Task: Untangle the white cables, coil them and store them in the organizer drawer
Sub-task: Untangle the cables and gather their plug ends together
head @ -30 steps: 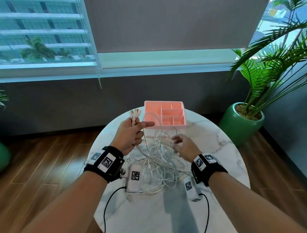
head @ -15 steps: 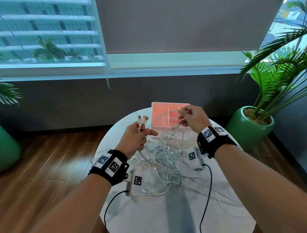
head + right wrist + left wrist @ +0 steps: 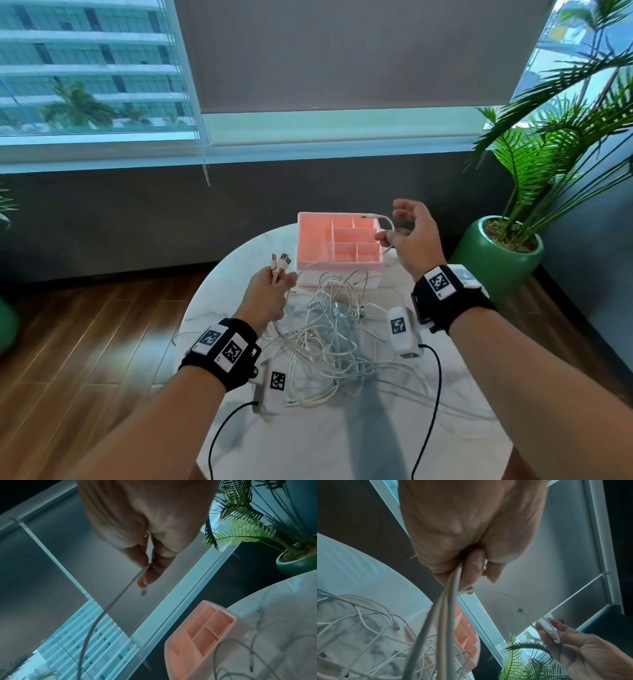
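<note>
White cable end (image 3: 376,217) now pulled free, pinched in our right hand (image 3: 412,236); left hand (image 3: 265,298) grips 2 plugs (image 3: 281,262); coiling comes next.

The round white marble table (image 3: 342,431) was viewed from above by the head camera; from each wrist, close up, the compartmented pink plastic organizer (image 3: 464,628) (image 3: 202,641) was shared.
</note>
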